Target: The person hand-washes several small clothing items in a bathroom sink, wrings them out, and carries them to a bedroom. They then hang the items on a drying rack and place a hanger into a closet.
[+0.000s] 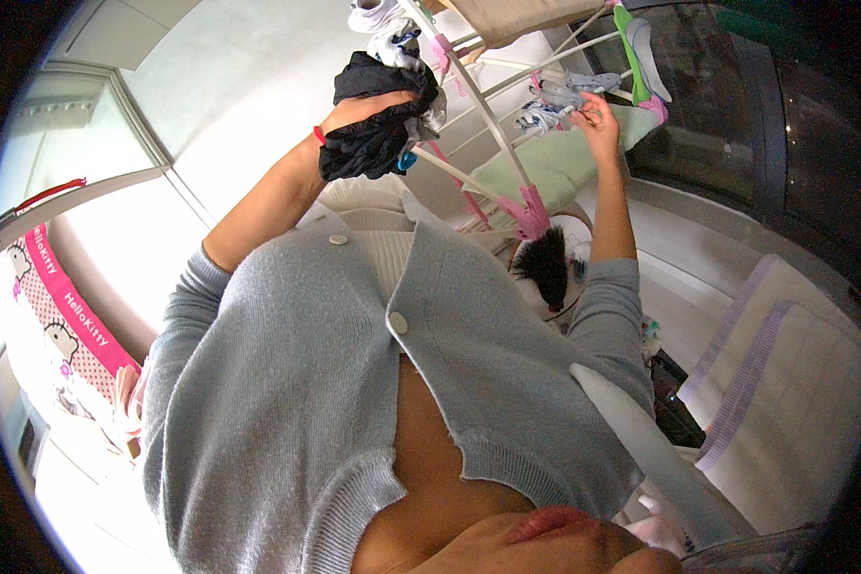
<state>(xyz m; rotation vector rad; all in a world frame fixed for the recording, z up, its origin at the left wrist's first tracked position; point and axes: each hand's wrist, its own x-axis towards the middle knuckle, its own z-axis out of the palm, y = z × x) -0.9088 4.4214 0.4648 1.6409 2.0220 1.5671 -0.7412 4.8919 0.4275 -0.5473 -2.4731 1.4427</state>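
My left hand point(377, 107) grips a bunched black cloth point(366, 154). White and dark patterned fabric point(394, 43) lies against the far side of the bundle, and a small blue piece point(406, 160) shows at its lower edge. On the right, my right hand point(597, 122) is raised at a white and pink drying rack point(484, 107), its fingertips at small white-and-blue socks or similar cloths point(542, 115). Whether the fingers pinch one of them is unclear. Grey cloth pieces point(592, 81) lie just beyond the fingertips. A pale green towel point(560, 165) hangs lower on the rack.
A beige cloth point(520, 18) hangs over the rack's top. Dark window panes point(696, 122) stand at the right. Below the rack is a black fluffy object point(549, 269) in a round container. White cloths with purple edging point(782, 373) lie at lower right; a pink patterned item point(72, 316) is at left.
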